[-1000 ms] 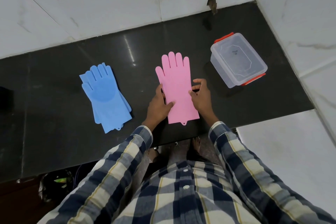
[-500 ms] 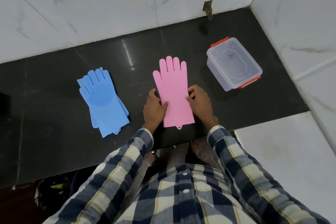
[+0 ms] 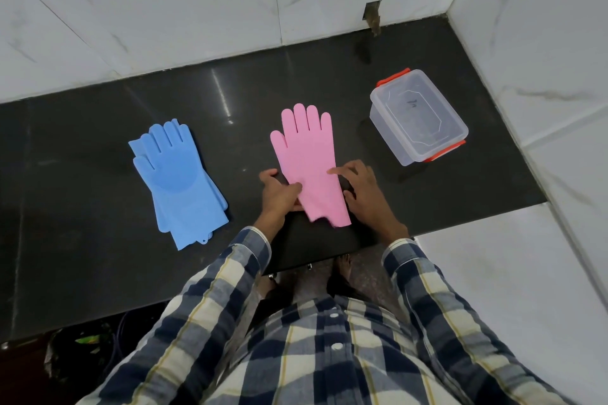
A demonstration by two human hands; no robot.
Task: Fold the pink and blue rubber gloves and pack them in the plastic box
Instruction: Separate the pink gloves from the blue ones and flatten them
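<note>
The pink gloves (image 3: 307, 154) lie flat on the black counter (image 3: 98, 181), fingers pointing to the wall. My left hand (image 3: 279, 196) pinches their left cuff edge, and my right hand (image 3: 363, 192) rests its fingers on the right cuff edge. The cuff end looks slightly lifted and crumpled. The blue gloves (image 3: 179, 181) lie stacked flat to the left, untouched. The clear plastic box (image 3: 418, 117) with orange clips stands to the right with its lid on.
White marble tiled walls (image 3: 197, 10) bound the counter at the back and right. A white ledge (image 3: 493, 273) lies lower right. The counter's front edge runs just below my hands. A dark bag sits on the floor at lower left.
My hands have shifted inward onto the pink gloves' cuff, and the cuff end has begun to lift off the counter. The camera view has shifted a little.
</note>
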